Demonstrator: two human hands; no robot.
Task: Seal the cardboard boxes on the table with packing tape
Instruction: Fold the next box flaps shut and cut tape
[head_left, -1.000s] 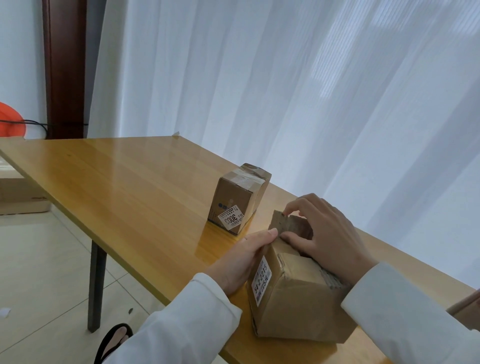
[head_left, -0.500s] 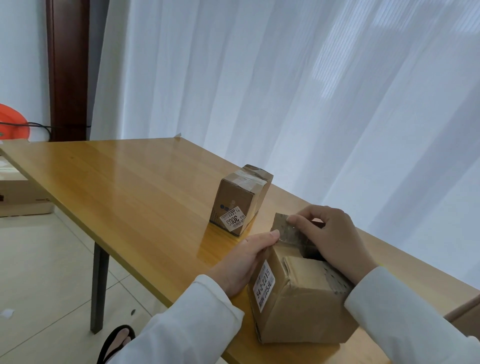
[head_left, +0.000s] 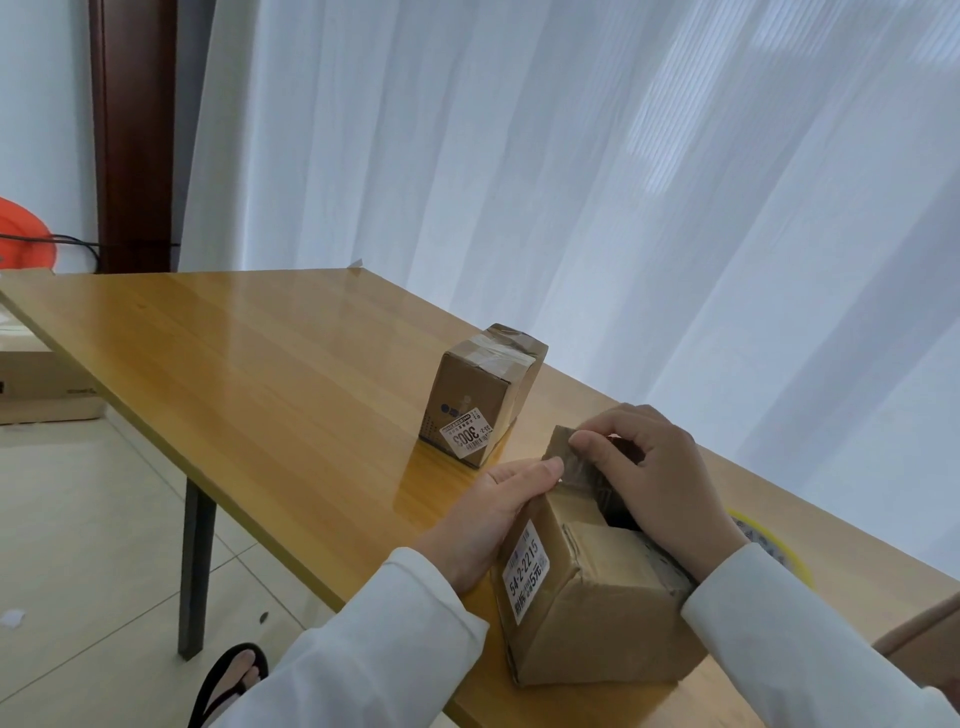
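Note:
A brown cardboard box (head_left: 592, 613) with a white label stands near the table's front edge, its top partly agape with a dark gap showing. My left hand (head_left: 493, 514) holds the box's left side, thumb up at the top edge. My right hand (head_left: 654, 478) is on top of the box, its fingers curled over a raised end flap (head_left: 563, 457). A smaller box (head_left: 480, 397), taped over its top, stands upright just beyond. A yellow-rimmed tape roll (head_left: 769, 545) lies partly hidden behind my right wrist.
The wooden table (head_left: 249, 358) stretches away to the left. White curtains hang close behind its far edge. Another cardboard corner (head_left: 930, 639) shows at the right edge. A flat box (head_left: 36, 384) lies on the floor at left, and my sandalled foot (head_left: 234, 680) is under the table.
My right hand has slid back along the box top, lifting the end flap more upright and exposing the dark gap. My left hand stays on the box's side.

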